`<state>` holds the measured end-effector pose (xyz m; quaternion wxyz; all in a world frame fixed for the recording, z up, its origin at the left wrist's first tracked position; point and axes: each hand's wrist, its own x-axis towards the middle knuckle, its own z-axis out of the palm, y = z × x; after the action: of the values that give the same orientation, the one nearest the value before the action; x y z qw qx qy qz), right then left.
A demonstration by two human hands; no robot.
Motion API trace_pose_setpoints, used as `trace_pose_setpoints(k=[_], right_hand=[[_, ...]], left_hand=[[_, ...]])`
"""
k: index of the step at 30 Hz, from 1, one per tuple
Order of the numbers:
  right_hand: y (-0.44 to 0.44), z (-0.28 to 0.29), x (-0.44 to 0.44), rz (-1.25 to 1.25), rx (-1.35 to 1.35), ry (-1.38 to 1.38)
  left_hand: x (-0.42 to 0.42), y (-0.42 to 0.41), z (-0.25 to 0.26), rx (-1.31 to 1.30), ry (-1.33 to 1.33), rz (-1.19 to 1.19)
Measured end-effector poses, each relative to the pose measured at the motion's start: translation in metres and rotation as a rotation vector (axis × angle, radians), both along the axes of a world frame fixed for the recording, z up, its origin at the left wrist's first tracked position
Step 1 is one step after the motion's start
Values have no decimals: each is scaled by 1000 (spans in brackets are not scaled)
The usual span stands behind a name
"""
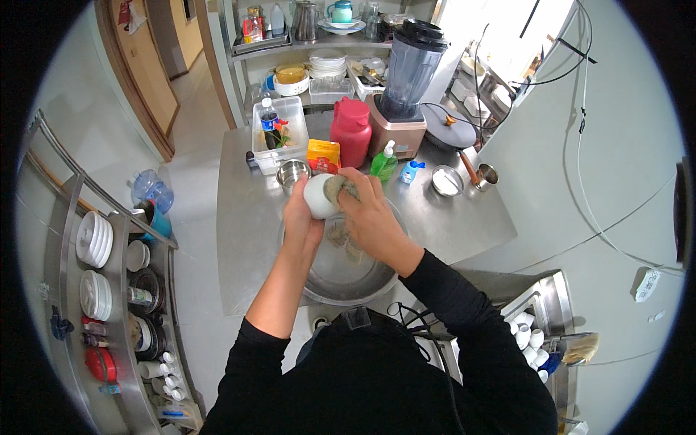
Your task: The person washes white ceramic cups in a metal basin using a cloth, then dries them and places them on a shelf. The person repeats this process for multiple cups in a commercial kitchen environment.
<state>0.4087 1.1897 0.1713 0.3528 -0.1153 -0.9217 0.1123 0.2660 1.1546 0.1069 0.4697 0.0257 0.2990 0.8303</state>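
My left hand (302,220) grips a smooth white cup-like vessel (317,197) from its left side, tilted above a wide steel basin (340,283). Against the vessel's right end, my right hand (375,220) presses a grey-green scrubbing pad (336,189) with curled fingers. The pad covers that end, so I cannot tell whether it is the mouth or the base. Greenish-brown patches (340,235) show inside the basin below my hands; whether they are pieces or reflections is unclear.
Behind the basin on the steel table (244,239) stand a steel bowl (292,173), a yellow-red packet (324,156), a red jug (350,130), a green pump bottle (384,162) and a blender (408,81). White cups (524,334) fill a sink at right. A dish rack (122,272) stands left.
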Motion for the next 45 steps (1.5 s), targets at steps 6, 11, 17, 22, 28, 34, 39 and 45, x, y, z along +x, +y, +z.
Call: trace_pose_setpoints(k=[6,11,17,22,28,34,39,45], right_hand=[[-3,-7,3,15,7,-22],[-4,8,-1,74,-23,-17],[20,-12,5,-1,-258,-22],[14,23,3,82,-269,123],[1,-13,-9,18,120,114],[14,-4,-31,-175,-313,59],[54,-1,-31,42,-1091,-212],[40,-11,-26,267,-1757,315]], left_hand=[[-1,0,1,111,-89,-23],[6,3,2,85,1,48],[13,-3,16,-117,269,169],[13,-11,13,-135,391,161],[42,-9,28,-8,375,129],[49,-13,26,-194,816,252],[50,-20,38,-243,853,99],[35,-8,39,70,79,-58]])
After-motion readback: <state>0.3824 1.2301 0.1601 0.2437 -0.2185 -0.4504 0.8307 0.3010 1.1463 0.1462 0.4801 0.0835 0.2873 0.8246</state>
